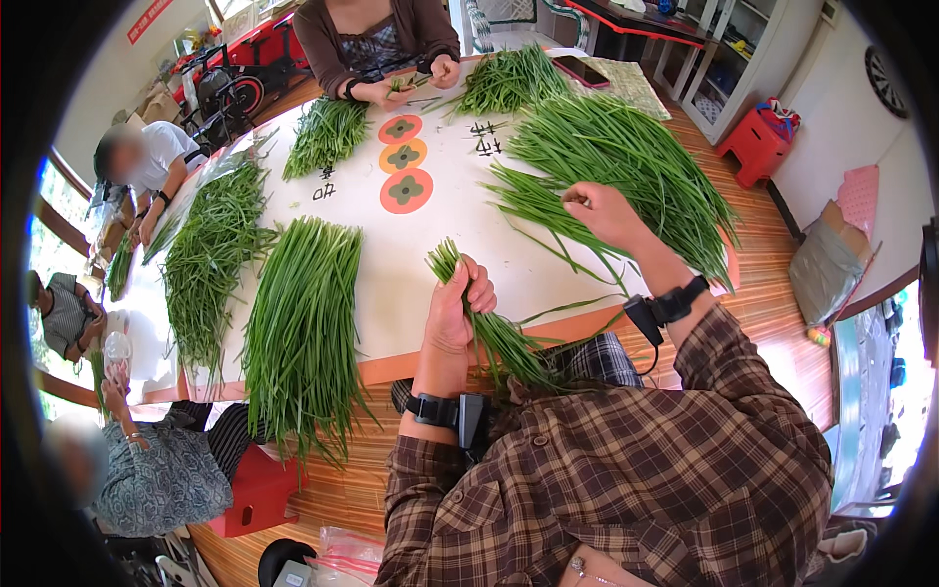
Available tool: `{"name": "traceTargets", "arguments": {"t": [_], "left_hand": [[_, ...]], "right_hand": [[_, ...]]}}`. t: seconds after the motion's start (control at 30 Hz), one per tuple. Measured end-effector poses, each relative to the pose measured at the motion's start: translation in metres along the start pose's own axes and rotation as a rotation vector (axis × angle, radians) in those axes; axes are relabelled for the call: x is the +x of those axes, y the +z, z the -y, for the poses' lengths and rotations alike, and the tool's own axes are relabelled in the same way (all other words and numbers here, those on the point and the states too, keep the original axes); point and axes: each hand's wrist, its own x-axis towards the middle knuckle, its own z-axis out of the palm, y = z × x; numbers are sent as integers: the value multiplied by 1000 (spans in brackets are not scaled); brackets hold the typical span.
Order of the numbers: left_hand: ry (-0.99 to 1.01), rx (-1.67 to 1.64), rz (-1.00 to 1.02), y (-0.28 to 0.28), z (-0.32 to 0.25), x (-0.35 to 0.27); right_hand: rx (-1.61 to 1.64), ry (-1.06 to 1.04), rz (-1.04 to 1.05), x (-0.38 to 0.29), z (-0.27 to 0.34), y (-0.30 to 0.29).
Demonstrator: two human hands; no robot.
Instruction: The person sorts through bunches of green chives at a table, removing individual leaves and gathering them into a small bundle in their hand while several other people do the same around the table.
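My left hand (462,301) grips a bunch of green garlic chives (447,260) by its pale cut ends. The leaves of this bunch hang down past the table edge toward my lap. My right hand (603,214) is raised over the front of a large loose heap of chives (609,147), thumb and fingers curled together; whether a stalk is between them cannot be made out. A few loose chive leaves (546,249) stray across the table below that hand. Left of my left hand lies a thick, aligned pile of chives (301,308), its leaf tips drooping over the edge.
The white table (433,323) has an orange border. More chives lie at the far left (213,249), back (326,136) and back right (506,81). A phone (581,71) rests on a woven mat. Across sits a person handling stalks (400,86); several others work at left. A red stool (257,488) stands below.
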Motion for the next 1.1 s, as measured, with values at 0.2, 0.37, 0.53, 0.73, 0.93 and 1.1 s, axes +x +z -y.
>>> {"name": "traceTargets", "arguments": {"t": [0.2, 0.37, 0.53, 0.73, 0.93, 1.1], "left_hand": [[6, 20, -32, -3, 1, 1], [-10, 49, -106, 1, 1, 2], [-9, 45, -150, 1, 1, 3], [-13, 43, -178, 0, 2, 3], [2, 36, -200, 1, 3, 4], [11, 17, -210, -4, 5, 3]], "right_hand": [[-338, -88, 53, 28, 3, 22], [-478, -83, 48, 32, 0, 26], [-379, -82, -17, 28, -1, 26], [-419, -100, 26, 30, 3, 30], [111, -77, -75, 23, 9, 31], [319, 82, 57, 15, -2, 39]]}}
